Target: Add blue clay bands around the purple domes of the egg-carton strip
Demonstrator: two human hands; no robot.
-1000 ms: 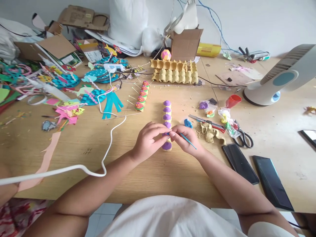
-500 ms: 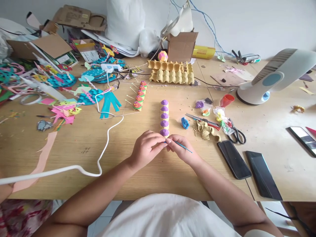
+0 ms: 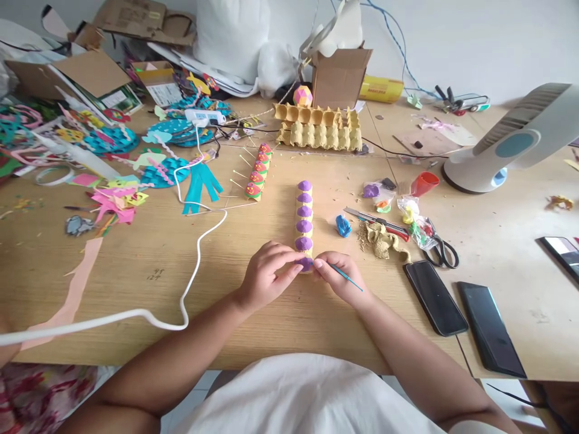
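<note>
A narrow egg-carton strip (image 3: 304, 212) lies lengthwise before me, its row of bumps capped in purple clay. My left hand (image 3: 271, 272) has thumb and forefinger pressed to the left side of the nearest purple bump (image 3: 306, 263). On the other side, my right hand (image 3: 338, 277) pinches a thin blue modelling tool (image 3: 347, 278); its working tip by the bump is hidden by the fingers. A lump of blue clay (image 3: 343, 225) rests right of the strip. Beyond to the left stands another carton strip (image 3: 259, 172), painted red and green.
A craft knife (image 3: 377, 223), scissors (image 3: 446, 252), brown clay (image 3: 382, 240) and two dark phones (image 3: 435, 296) lie at right, a white fan (image 3: 502, 144) behind them. Egg cartons (image 3: 319, 129) stand at the back. A white cable (image 3: 198, 265) crosses the left side among paper crafts.
My hands have moved slightly apart, uncovering the nearest purple bump. The right hand with the blue tool has shifted a little right. The whole view has moved slightly.
</note>
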